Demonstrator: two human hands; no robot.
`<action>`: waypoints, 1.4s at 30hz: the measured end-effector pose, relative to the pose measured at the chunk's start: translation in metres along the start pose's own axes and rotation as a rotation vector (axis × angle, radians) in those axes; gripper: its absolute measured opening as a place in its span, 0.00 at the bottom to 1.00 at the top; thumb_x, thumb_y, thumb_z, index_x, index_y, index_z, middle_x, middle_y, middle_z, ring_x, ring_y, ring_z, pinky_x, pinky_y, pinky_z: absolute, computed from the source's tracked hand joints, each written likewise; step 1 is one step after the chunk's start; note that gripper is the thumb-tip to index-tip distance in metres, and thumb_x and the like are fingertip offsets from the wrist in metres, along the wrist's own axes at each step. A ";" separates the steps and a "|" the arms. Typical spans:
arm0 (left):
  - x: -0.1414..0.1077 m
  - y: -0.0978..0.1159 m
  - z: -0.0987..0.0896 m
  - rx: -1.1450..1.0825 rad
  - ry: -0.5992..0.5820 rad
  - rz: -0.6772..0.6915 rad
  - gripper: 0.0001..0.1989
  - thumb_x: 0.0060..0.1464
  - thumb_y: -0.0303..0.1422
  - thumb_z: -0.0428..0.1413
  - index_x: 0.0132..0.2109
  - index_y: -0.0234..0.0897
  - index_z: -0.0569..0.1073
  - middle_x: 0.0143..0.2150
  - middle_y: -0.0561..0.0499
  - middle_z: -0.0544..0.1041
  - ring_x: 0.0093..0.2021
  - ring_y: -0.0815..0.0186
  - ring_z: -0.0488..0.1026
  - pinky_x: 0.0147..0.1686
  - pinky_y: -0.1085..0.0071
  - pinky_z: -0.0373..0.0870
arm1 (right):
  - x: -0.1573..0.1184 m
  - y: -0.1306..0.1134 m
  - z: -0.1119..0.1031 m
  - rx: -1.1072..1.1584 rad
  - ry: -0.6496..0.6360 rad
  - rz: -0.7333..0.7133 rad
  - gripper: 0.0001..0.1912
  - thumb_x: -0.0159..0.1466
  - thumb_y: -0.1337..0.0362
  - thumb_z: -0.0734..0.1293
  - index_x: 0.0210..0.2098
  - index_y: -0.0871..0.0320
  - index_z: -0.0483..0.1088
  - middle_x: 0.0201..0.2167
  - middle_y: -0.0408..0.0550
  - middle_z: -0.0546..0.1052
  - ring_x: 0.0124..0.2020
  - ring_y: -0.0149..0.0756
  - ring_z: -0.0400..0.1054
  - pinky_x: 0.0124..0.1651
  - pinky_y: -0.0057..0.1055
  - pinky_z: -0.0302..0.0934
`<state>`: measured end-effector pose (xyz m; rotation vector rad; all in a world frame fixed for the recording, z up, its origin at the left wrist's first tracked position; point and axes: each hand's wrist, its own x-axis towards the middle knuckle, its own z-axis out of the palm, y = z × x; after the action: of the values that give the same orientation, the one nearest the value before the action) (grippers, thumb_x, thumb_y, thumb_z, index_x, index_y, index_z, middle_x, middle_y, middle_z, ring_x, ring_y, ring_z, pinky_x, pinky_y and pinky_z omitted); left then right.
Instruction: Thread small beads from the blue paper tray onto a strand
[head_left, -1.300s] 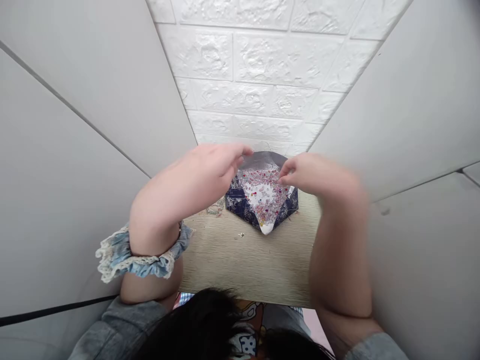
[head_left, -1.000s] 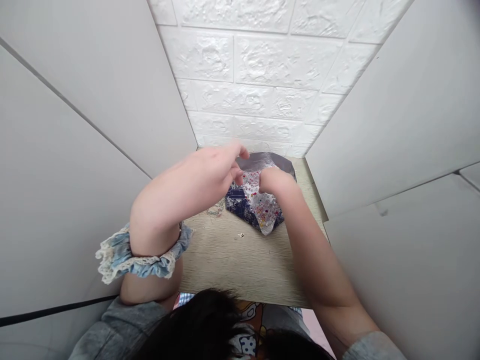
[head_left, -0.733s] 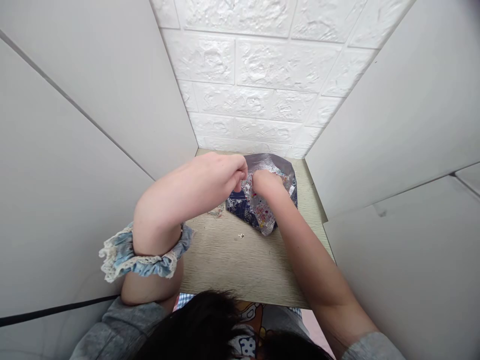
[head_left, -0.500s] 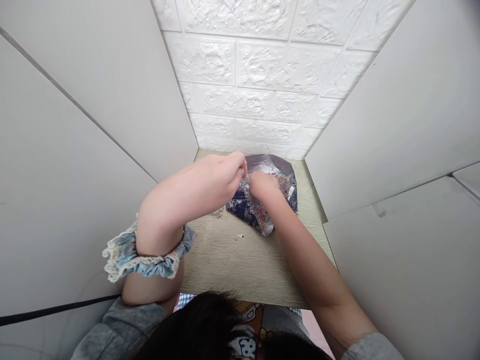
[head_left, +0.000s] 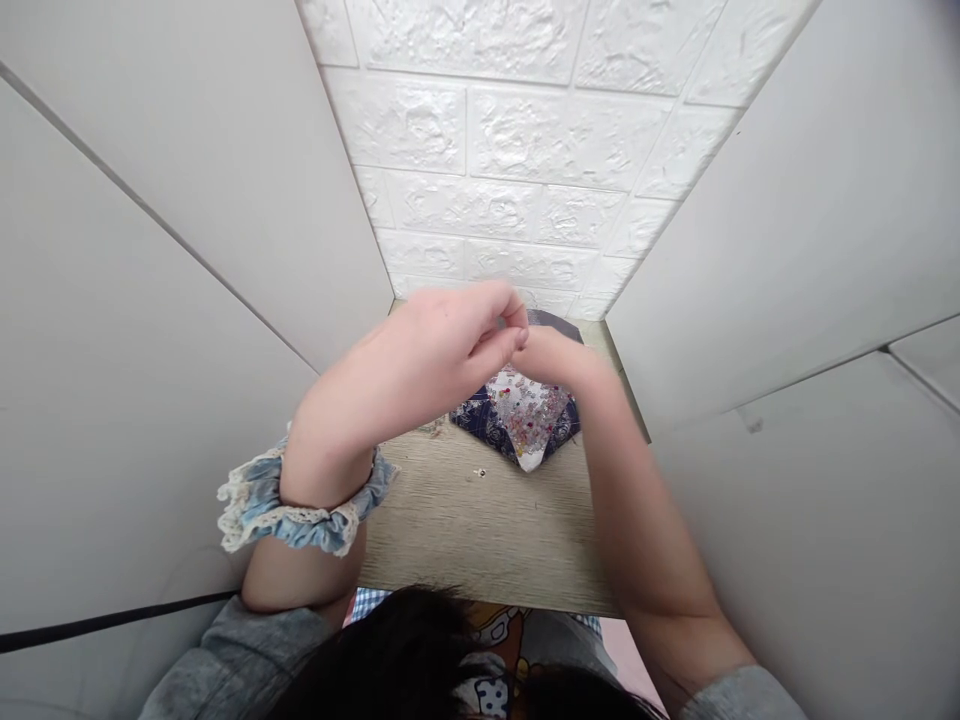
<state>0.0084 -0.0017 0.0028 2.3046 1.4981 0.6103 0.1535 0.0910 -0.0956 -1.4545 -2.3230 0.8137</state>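
Head view, reading left to right: a frilled pale-blue fabric scrunchie with lace edging (head_left: 300, 505) circles the left wrist, and above it the left hand (head_left: 442, 345) is raised over the light wood-grain desk (head_left: 480, 530), its fingers curled in so that thumb and forefinger pinch together at the tips. Whether that grip encloses anything I cannot tell; whatever might be there is too small or is hidden by the fingers. Just right of it, touching fingertip to fingertip, the right hand (head_left: 555, 358) is likewise closed into a fine pinch, contents not visible. Beneath both hands, lying on the far part of the desk near the white embossed brick-pattern wall (head_left: 517, 130), sits the dark-blue patterned foil pouch with a silvery lining (head_left: 487, 420), spread open and holding a heap of tiny pink, red and clear beads (head_left: 529, 398). One stray bead-like speck (head_left: 480, 472) lies on the desk just before the pouch. I judge the beads very light, hard, smooth and apt to roll or slip, so each wants a fingertip pinch across its sides; the pouch looks thin, crinkly and floppy, best held by its rim so the contents do not spill.
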 end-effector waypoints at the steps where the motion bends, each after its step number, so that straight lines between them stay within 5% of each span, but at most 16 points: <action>1: 0.001 -0.001 0.001 0.005 -0.001 0.000 0.08 0.51 0.33 0.45 0.31 0.38 0.67 0.19 0.55 0.61 0.28 0.71 0.62 0.29 0.74 0.55 | -0.007 -0.002 -0.013 0.014 -0.016 -0.004 0.05 0.54 0.66 0.62 0.24 0.59 0.66 0.25 0.46 0.72 0.29 0.30 0.64 0.29 0.24 0.57; 7: 0.012 -0.007 0.007 -0.088 -0.062 -0.008 0.08 0.49 0.34 0.47 0.29 0.36 0.68 0.18 0.55 0.59 0.25 0.72 0.60 0.25 0.75 0.53 | -0.045 -0.017 -0.063 0.296 -0.086 -0.100 0.03 0.52 0.66 0.63 0.28 0.58 0.65 0.23 0.40 0.69 0.23 0.25 0.60 0.24 0.22 0.54; 18: 0.019 -0.015 0.013 -0.384 -0.121 0.018 0.10 0.50 0.36 0.47 0.29 0.34 0.66 0.22 0.54 0.65 0.21 0.76 0.58 0.22 0.77 0.53 | -0.056 -0.032 -0.064 0.387 -0.171 -0.159 0.02 0.53 0.67 0.63 0.28 0.59 0.64 0.21 0.40 0.67 0.23 0.25 0.59 0.24 0.22 0.54; 23: 0.023 -0.028 0.038 -0.508 -0.073 -0.087 0.12 0.51 0.39 0.46 0.26 0.34 0.63 0.22 0.53 0.67 0.19 0.77 0.56 0.19 0.78 0.51 | -0.051 -0.025 -0.046 0.438 -0.007 -0.083 0.06 0.58 0.64 0.56 0.29 0.58 0.61 0.23 0.40 0.66 0.21 0.24 0.57 0.23 0.22 0.52; 32: 0.020 -0.054 0.090 -1.001 -0.172 -0.252 0.17 0.52 0.42 0.42 0.22 0.37 0.48 0.19 0.58 0.45 0.18 0.77 0.41 0.16 0.77 0.39 | -0.049 0.011 0.021 0.506 0.318 -0.043 0.08 0.59 0.60 0.55 0.30 0.57 0.59 0.25 0.39 0.65 0.22 0.25 0.55 0.25 0.23 0.51; 37: 0.016 -0.056 0.096 -1.039 -0.218 -0.291 0.12 0.50 0.36 0.43 0.23 0.37 0.49 0.20 0.58 0.46 0.18 0.77 0.41 0.16 0.77 0.38 | -0.048 0.017 0.032 0.677 0.321 -0.062 0.07 0.56 0.60 0.60 0.31 0.57 0.62 0.24 0.40 0.65 0.23 0.26 0.58 0.27 0.24 0.55; 42: 0.013 -0.057 0.096 -0.800 -0.017 -0.160 0.11 0.50 0.39 0.46 0.28 0.35 0.62 0.23 0.56 0.59 0.23 0.75 0.54 0.22 0.77 0.53 | -0.051 0.011 0.034 0.923 0.264 -0.059 0.07 0.55 0.61 0.62 0.32 0.57 0.64 0.29 0.43 0.70 0.29 0.28 0.65 0.36 0.28 0.62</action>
<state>0.0179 0.0292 -0.1048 1.5567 1.1211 0.9285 0.1673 0.0386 -0.1265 -0.9775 -1.4392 1.3277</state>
